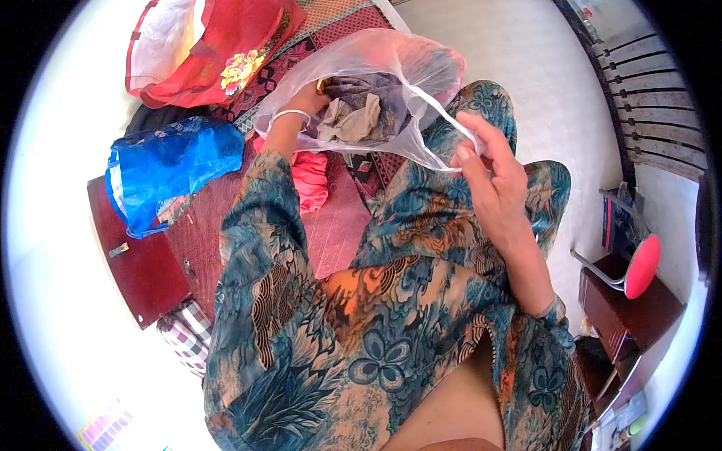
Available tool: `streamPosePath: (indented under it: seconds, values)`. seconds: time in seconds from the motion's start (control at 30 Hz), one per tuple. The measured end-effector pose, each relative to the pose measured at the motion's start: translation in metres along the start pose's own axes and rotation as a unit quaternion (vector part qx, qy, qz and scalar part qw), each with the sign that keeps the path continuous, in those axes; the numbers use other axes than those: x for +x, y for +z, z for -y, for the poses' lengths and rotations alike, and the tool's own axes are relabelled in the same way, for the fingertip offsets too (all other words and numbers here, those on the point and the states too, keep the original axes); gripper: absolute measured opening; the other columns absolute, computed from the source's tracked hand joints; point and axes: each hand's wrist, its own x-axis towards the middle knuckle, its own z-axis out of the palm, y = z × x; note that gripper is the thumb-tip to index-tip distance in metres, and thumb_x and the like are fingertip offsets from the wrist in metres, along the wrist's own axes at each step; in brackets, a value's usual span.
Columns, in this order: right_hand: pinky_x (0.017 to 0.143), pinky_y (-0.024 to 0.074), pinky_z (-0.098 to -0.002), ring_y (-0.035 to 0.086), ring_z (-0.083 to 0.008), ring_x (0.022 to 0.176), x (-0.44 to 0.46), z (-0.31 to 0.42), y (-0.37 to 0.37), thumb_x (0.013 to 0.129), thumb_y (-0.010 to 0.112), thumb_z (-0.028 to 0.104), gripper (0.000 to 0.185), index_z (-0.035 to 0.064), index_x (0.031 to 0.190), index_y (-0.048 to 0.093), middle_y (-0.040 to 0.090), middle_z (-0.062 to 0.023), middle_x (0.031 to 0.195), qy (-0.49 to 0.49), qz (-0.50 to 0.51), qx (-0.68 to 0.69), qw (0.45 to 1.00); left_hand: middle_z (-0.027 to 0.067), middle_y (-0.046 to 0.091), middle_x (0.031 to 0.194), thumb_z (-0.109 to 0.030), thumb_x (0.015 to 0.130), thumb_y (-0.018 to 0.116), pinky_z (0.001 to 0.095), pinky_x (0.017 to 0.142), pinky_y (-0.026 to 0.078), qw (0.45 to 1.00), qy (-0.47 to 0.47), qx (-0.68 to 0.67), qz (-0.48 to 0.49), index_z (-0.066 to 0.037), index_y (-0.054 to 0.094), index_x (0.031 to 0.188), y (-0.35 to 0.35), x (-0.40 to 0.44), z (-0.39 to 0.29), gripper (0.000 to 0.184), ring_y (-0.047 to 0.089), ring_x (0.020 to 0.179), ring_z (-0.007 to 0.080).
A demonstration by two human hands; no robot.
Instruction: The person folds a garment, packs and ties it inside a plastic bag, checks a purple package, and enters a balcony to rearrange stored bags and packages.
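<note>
From far off, I see a blue bag [177,167] near the left edge of the red cover [335,237], with a red cloth thing with a yellow flower [188,71] past it. My left hand [310,101] is in the see-through bag [293,83] near the cover's right edge, by the gray and brown cloths [350,120], but I can't tell if its grip is wide or narrow. Those cloths are in, the pink cloth [310,184] is out, and my right hand [496,177] pinches the open bag's rim.
</note>
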Motion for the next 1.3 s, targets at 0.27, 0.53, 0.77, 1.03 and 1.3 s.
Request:
streamPosePath:
  seconds: [0.27,0.53,0.77,1.03,1.3]
  values:
    - [0.064,0.0466,-0.0248,0.056,-0.0101,0.069,0.001,0.001,0.002,0.088,0.052,0.005,0.033,0.0022,0.121,0.051,0.058,-0.0056,0.078,-0.003,0.012,-0.002,1.000,0.0218,0.060,0.113,-0.034,0.086,0.052,0.0382,0.091,0.041,0.962,-0.030,-0.182,-0.201,-0.002,0.058,0.114,-0.005,0.025,0.040,0.043,0.056,0.106,0.0318]
    - [0.063,0.0465,-0.0251,0.056,-0.0100,0.069,0.001,-0.003,0.002,0.088,0.053,0.004,0.032,0.0021,0.120,0.051,0.058,-0.0060,0.078,-0.006,0.014,-0.012,1.000,0.0118,0.064,0.106,-0.039,0.087,0.045,0.0361,0.090,0.039,0.993,-0.078,0.083,0.000,-0.003,0.060,0.107,-0.030,0.056,0.046,0.044,0.055,0.103,0.0259]
    - [0.063,0.0459,-0.0239,0.055,-0.0085,0.070,-0.001,-0.003,0.002,0.088,0.053,0.004,0.032,0.0021,0.120,0.052,0.058,-0.0051,0.079,0.000,0.015,-0.009,1.000,0.0115,0.064,0.106,-0.031,0.085,0.050,0.0329,0.085,0.041,0.934,-0.124,-0.329,-0.071,-0.008,0.062,0.108,-0.002,0.048,0.061,0.035,0.056,0.097,0.0242]
    - [0.065,0.0474,-0.0238,0.055,-0.0086,0.073,-0.001,0.000,0.003,0.089,0.052,0.005,0.032,0.0013,0.121,0.051,0.058,-0.0042,0.082,-0.003,-0.003,0.026,1.000,0.0195,0.053,0.123,-0.016,0.075,0.066,0.0381,0.094,0.041,0.991,0.018,0.052,-0.124,-0.006,0.040,0.132,0.021,0.019,0.055,0.064,0.051,0.111,0.0333]
    - [0.064,0.0463,-0.0234,0.056,-0.0091,0.070,-0.002,0.000,0.002,0.089,0.052,0.006,0.032,0.0014,0.121,0.051,0.058,-0.0041,0.081,-0.002,0.005,0.003,1.000,0.0209,0.038,0.137,-0.020,0.069,0.071,0.0366,0.103,0.033,0.986,0.067,0.116,-0.102,-0.005,0.033,0.135,0.018,0.016,0.048,0.078,0.040,0.125,0.0357]
